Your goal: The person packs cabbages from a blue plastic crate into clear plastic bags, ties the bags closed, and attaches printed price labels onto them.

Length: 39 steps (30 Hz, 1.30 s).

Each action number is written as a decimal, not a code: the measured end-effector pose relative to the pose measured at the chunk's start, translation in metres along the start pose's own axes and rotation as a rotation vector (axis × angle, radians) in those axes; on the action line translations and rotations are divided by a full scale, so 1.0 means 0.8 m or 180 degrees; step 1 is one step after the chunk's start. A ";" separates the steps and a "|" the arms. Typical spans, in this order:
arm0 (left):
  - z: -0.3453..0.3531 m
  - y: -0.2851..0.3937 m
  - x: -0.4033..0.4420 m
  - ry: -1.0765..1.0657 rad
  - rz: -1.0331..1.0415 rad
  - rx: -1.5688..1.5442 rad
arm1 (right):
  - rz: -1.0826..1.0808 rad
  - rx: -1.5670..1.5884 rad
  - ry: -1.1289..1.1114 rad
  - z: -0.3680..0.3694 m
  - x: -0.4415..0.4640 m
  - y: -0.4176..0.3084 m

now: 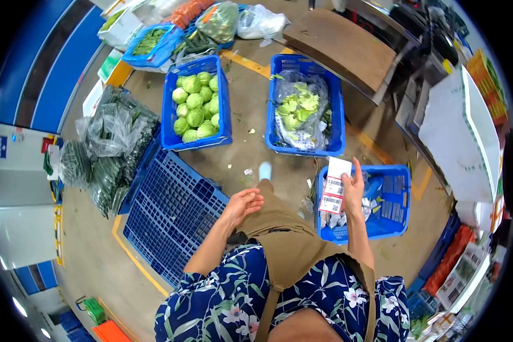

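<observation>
My right hand (354, 189) grips a strip of white barcode labels (332, 203) with red edges, its index finger stretched out along the strip. The labels hang over a blue crate (403, 199) holding plastic and scraps. My left hand (244, 206) is in front of my apron, its fingers curled together toward the thumb. Whatever it may hold is hidden. Ahead on the left, green cabbages (194, 108) fill a blue crate (168, 122). Another blue crate (305, 149) ahead holds clear plastic and loose cabbage leaves (297, 108).
A blue slatted pallet (171, 211) lies at the left, beside bagged dark-green vegetables (111, 142). A brown-topped table (342, 45) stands ahead right, near a white foam box (459, 134). Further bagged vegetables (218, 21) lie at the far side. Scraps litter the floor.
</observation>
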<state>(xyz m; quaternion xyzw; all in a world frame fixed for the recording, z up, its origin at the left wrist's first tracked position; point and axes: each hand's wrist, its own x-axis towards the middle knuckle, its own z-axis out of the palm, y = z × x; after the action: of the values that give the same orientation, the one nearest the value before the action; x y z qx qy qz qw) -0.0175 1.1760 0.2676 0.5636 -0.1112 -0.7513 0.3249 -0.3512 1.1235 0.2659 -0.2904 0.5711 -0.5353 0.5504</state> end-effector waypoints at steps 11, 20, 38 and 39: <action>-0.186 0.226 0.085 0.0159 0.0606 -0.0596 | -0.0301 -0.0923 0.0164 0.261 0.206 -0.024; -0.278 0.319 0.131 0.0537 0.0575 -0.1042 | -0.0107 -0.0883 0.0655 0.316 0.312 -0.059; -0.300 0.588 0.415 0.0392 0.0644 -0.1348 | -0.0843 -0.0398 0.1530 0.427 0.747 -0.179; -0.285 0.625 0.441 0.0437 0.0588 -0.1277 | -0.0708 -0.0212 0.1643 0.425 0.773 -0.189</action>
<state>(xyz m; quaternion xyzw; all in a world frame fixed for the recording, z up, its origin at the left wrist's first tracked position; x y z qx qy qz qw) 0.3194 0.6227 0.1833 0.5249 0.0117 -0.6853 0.5047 -0.2102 0.4156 0.2706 -0.2233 0.6743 -0.6296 0.3148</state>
